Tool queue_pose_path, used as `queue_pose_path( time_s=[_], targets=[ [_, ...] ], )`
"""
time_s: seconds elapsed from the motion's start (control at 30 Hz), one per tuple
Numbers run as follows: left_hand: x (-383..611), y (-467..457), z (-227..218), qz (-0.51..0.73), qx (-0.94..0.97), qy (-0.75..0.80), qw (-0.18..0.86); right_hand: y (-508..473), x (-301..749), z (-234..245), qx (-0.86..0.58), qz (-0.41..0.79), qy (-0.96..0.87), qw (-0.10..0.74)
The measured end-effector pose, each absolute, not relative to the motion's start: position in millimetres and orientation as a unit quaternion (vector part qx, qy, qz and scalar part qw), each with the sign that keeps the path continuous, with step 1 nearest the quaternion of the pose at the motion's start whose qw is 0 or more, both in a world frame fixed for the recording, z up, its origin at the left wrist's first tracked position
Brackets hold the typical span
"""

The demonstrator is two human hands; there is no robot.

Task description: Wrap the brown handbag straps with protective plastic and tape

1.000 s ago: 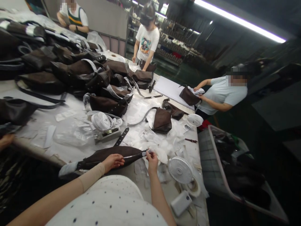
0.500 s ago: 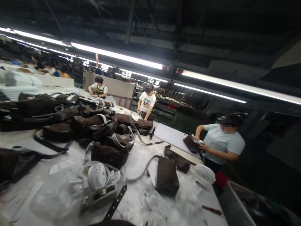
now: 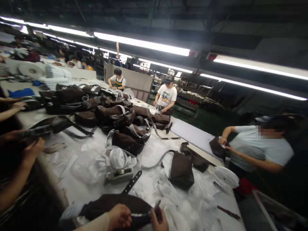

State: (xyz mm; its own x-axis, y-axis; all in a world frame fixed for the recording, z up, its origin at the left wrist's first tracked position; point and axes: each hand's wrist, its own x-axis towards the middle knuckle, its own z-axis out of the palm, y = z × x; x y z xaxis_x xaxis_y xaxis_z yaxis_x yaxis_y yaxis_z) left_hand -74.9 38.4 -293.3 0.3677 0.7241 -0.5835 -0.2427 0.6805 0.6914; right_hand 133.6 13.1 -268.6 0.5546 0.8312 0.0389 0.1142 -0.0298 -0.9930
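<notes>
**Hands back in sight on the brown bag**

The person's two hands had come back into view at the bottom edge, where the moment before only the bag's rim had shown. The dark brown leather bag, with white padding at its left end, lay along the edge of the white-covered worktable. The left hand rested on it, fingers together, its grip impossible to tell. The right hand curled around the bag's narrow end, pinching it. Nearby stood a white plastic desk fan, and a co-worker in a pale blue T-shirt held a smaller brown bag.
</notes>
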Motion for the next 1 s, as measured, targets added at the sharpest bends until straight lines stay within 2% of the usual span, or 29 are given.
queue_pose_path(
  time_s=[0.17,0.27,0.43,0.63,0.7,0.8,0.9,1.0],
  targets=[
    [-89,28,-259,0.283,0.261,0.483,0.787,6,145,-253,-0.698,0.350,-0.349,0.519],
    [-109,19,-248,0.275,0.299,0.478,0.779,-2,158,-255,-0.715,0.339,-0.332,0.514],
    [-145,-10,-245,0.275,0.343,0.490,0.752,-21,179,-269,-0.742,0.350,-0.310,0.482],
    [-208,-44,-253,0.319,0.280,0.579,0.696,-29,180,-275,-0.758,0.361,-0.300,0.453],
    [-228,-60,-256,0.345,0.213,0.580,0.707,-27,177,-272,-0.761,0.352,-0.315,0.444],
    [-248,-75,-263,0.435,-0.002,0.551,0.712,-21,162,-261,-0.743,0.343,-0.375,0.436],
    [-256,-66,-272,0.532,-0.200,0.481,0.668,-10,126,-243,-0.684,0.370,-0.473,0.414],
    [-254,-38,-278,0.619,-0.283,0.439,0.586,3,69,-223,-0.587,0.409,-0.608,0.344]
  ],
)
